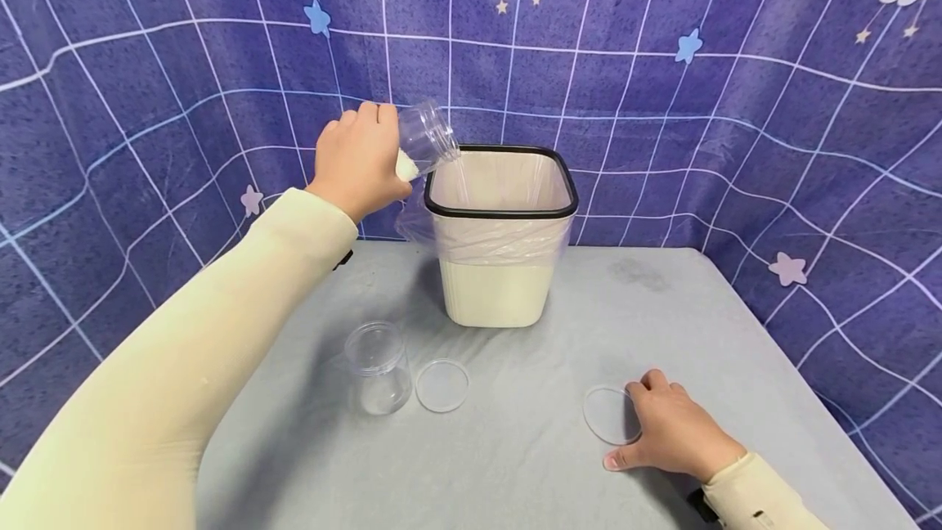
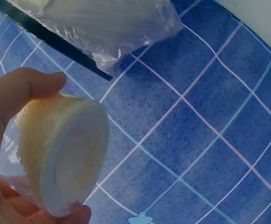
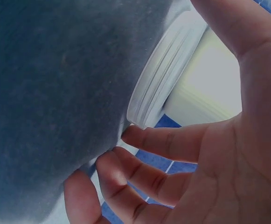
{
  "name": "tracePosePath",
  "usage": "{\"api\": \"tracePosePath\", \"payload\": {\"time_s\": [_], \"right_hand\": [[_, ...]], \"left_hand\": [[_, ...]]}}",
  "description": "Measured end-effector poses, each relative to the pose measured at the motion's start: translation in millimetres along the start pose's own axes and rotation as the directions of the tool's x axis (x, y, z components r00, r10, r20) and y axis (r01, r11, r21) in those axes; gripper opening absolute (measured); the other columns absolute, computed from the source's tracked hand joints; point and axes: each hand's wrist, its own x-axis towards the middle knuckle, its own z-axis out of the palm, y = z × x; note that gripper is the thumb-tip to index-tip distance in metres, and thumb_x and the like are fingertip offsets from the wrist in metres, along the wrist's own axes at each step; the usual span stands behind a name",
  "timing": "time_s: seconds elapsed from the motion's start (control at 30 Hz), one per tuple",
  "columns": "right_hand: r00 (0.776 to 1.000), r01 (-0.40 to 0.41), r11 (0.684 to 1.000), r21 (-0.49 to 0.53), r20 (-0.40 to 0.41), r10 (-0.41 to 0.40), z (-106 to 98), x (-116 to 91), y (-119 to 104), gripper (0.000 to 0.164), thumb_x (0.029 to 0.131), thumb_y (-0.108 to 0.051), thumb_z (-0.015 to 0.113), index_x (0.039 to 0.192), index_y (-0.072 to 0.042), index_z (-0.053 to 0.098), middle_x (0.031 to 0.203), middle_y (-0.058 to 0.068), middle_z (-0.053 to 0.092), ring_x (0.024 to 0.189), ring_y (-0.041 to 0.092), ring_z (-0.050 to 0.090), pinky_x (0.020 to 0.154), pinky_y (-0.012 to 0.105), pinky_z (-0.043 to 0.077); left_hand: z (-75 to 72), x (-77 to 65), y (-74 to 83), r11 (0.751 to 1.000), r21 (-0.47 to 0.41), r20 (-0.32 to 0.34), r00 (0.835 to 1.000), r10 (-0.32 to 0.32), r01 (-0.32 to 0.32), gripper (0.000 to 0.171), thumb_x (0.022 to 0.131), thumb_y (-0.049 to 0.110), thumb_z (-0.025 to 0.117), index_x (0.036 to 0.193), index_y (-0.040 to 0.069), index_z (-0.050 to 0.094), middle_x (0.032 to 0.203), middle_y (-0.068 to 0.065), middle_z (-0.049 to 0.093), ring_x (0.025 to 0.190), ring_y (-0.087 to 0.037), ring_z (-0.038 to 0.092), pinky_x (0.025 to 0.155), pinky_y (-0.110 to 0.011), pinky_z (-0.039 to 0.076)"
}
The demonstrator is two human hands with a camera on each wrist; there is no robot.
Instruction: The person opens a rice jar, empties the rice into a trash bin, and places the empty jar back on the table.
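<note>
My left hand grips a clear plastic jar, tilted with its mouth over the left rim of a cream bin. A pale, cream-coloured filling lies inside the jar; the left wrist view shows it against the jar's base. Down at the table's right side, my right hand rests beside a clear round lid, its fingers at the lid's edge and its thumb spread away. The right wrist view has the lid's ridged side between thumb and fingers.
A second clear jar stands upright on the grey table, left of centre, with another clear lid flat next to it. A transparent bag lines the black-rimmed bin. Behind hangs a blue patterned curtain.
</note>
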Motion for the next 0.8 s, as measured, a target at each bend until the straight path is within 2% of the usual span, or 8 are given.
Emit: {"api": "tracePosePath", "payload": {"time_s": [0.13,0.4,0.57,0.8], "right_hand": [[1.0,0.008,1.0,-0.005,0.004,-0.008,-1.2,0.1,0.2,0.116,0.043,-0.085,0.083,0.121,-0.001,0.065,0.112,0.018,0.055,0.085,0.034,0.058,0.072,0.054,0.054],[1.0,-0.001,1.0,-0.008,0.015,0.001,-1.7,0.1,0.3,0.115,0.043,-0.084,0.083,0.121,-0.002,0.065,0.112,0.018,0.055,0.085,0.033,0.058,0.071,0.054,0.053],[1.0,-0.007,1.0,-0.001,0.03,0.007,-2.6,0.6,-1.1,0.115,0.044,-0.083,0.084,0.122,-0.001,0.064,0.112,0.018,0.054,0.085,0.034,0.057,0.072,0.054,0.053],[1.0,0.01,1.0,-0.008,0.02,-0.01,-3.8,0.0,-2.5,0.109,0.045,-0.081,0.085,0.117,-0.002,0.065,0.109,0.016,0.054,0.084,0.032,0.056,0.072,0.053,0.053]], "left_hand": [[-1.3,1.6,1.7,0.999,0.021,-0.016,1.0,0.024,-0.024,0.071,0.067,0.03,0.083,0.12,-0.006,0.052,0.113,-0.024,0.059,0.096,-0.045,0.058,0.083,-0.058,0.05],[-3.6,6.2,4.9,0.999,0.03,-0.021,0.999,0.026,-0.026,0.067,0.066,0.027,0.082,0.116,-0.005,0.052,0.111,-0.024,0.058,0.096,-0.046,0.058,0.082,-0.058,0.049],[-1.5,7.2,5.2,0.999,0.023,-0.046,0.998,0.037,-0.036,0.065,0.064,0.023,0.084,0.114,-0.005,0.053,0.11,-0.024,0.059,0.097,-0.048,0.058,0.083,-0.059,0.049],[4.0,8.2,5.5,0.998,0.033,-0.024,0.998,0.052,-0.051,0.069,0.065,0.02,0.085,0.121,-0.005,0.053,0.116,-0.025,0.059,0.101,-0.047,0.057,0.085,-0.06,0.048]]}}
